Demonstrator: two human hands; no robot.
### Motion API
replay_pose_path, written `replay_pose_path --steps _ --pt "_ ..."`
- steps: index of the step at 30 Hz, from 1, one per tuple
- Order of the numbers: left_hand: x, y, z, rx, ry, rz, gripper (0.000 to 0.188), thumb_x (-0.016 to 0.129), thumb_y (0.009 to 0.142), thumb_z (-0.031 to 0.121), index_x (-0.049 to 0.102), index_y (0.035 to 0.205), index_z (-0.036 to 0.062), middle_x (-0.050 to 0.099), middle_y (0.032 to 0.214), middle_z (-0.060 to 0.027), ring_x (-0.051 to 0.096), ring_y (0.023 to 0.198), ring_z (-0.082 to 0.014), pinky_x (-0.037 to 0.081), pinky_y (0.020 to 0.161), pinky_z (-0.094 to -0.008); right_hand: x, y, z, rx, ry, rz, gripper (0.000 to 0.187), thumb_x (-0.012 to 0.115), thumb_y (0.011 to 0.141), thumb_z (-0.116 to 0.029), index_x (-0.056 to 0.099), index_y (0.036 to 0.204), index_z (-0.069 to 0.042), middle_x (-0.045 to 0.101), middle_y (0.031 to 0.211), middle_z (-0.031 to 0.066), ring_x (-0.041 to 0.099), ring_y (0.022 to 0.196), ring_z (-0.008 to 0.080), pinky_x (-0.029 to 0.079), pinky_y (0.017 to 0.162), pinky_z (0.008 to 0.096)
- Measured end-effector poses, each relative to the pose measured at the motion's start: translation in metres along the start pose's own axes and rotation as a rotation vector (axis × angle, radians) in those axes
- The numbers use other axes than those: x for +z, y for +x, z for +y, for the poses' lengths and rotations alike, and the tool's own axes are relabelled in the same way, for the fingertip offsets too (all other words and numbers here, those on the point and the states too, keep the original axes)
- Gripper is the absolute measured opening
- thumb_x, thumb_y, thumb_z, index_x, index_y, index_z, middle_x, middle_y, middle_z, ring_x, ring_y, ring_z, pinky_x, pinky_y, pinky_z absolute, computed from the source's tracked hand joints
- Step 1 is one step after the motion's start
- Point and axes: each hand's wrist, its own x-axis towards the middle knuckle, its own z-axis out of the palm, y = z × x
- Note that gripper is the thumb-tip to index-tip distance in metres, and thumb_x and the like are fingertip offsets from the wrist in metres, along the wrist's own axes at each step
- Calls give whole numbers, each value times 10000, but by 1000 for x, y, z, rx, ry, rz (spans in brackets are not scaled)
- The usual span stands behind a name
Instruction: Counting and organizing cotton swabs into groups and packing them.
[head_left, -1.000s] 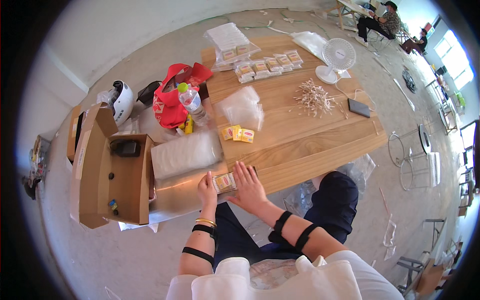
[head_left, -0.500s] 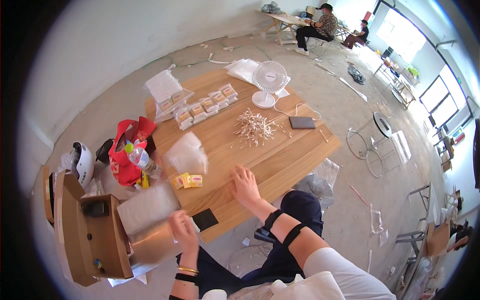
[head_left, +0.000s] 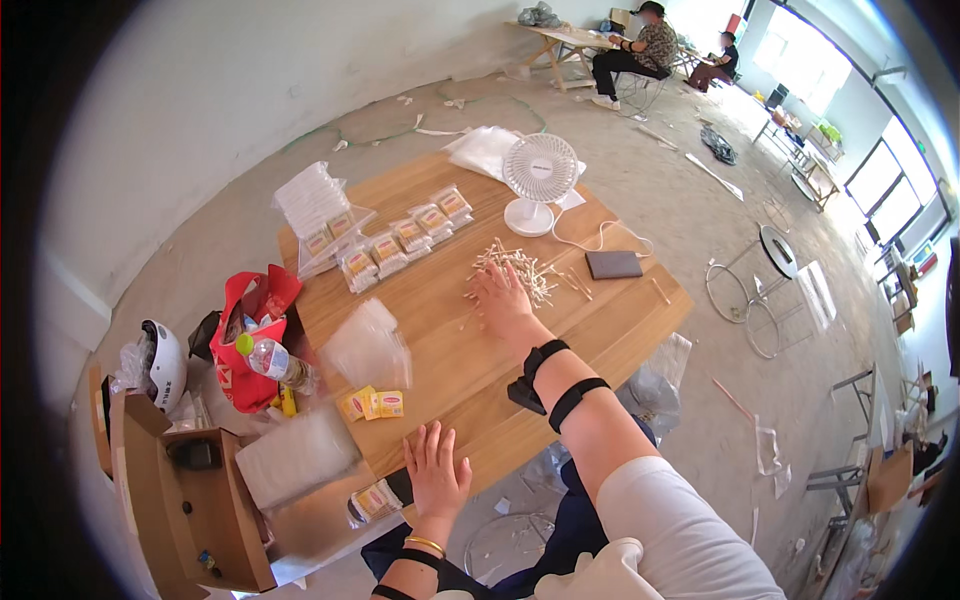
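Note:
My right hand (head_left: 503, 300) reaches over a loose pile of cotton swabs (head_left: 527, 276), fingers stretched out and touching its near side. Nothing is visibly gripped in it. At the table's near edge my left hand (head_left: 437, 473) lies flat with fingers spread, holding nothing. Just left of it, a filled clear packet of swabs with a yellow label card (head_left: 375, 500) lies beside a black square (head_left: 400, 487). Several yellow cards (head_left: 372, 404) lie beyond the left hand, below a stack of clear plastic bags (head_left: 367, 345).
On the wooden table (head_left: 560, 350) stand a white fan (head_left: 540, 170), a grey power bank (head_left: 613, 264) and rows of filled packets (head_left: 410, 236). Left of it are a red bag (head_left: 245, 350), a bottle (head_left: 280, 365) and an open cardboard box (head_left: 190, 510). Other people (head_left: 645, 50) sit far off.
My right hand has moved forward to the swab pile. My left hand has come right, onto the table edge. A filled packet now shows at the near left corner by the black square.

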Motion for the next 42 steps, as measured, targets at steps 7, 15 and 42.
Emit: replay_pose_path --steps 7,15,42 --pt "2 5 5 11 -16 7 563 607 915 297 492 1426 90 429 1545 -158 308 1491 -382 142 1247 -602 10 13 24 -92 54 251 212 650 841 -169 690 1046 -132 618 1122 36 521 1214 226 352 1123 394" --pt "-1 2 4 -19 -13 0 643 647 897 269 430 1463 56 392 1564 -171 307 1493 -374 159 1243 -594 -4 -31 -33 -409 301 206 104 714 800 -196 665 875 -143 627 1012 5 546 1108 229 409 998 376" --pt "15 106 -6 -49 -221 131 424 765 830 120 610 1209 13 586 1306 -189 563 1203 -385 456 1023 -466 -7 -104 -32 -412 482 159 578 742 737 -162 627 1301 -114 553 1427 52 391 1444 263 244 1246 467"
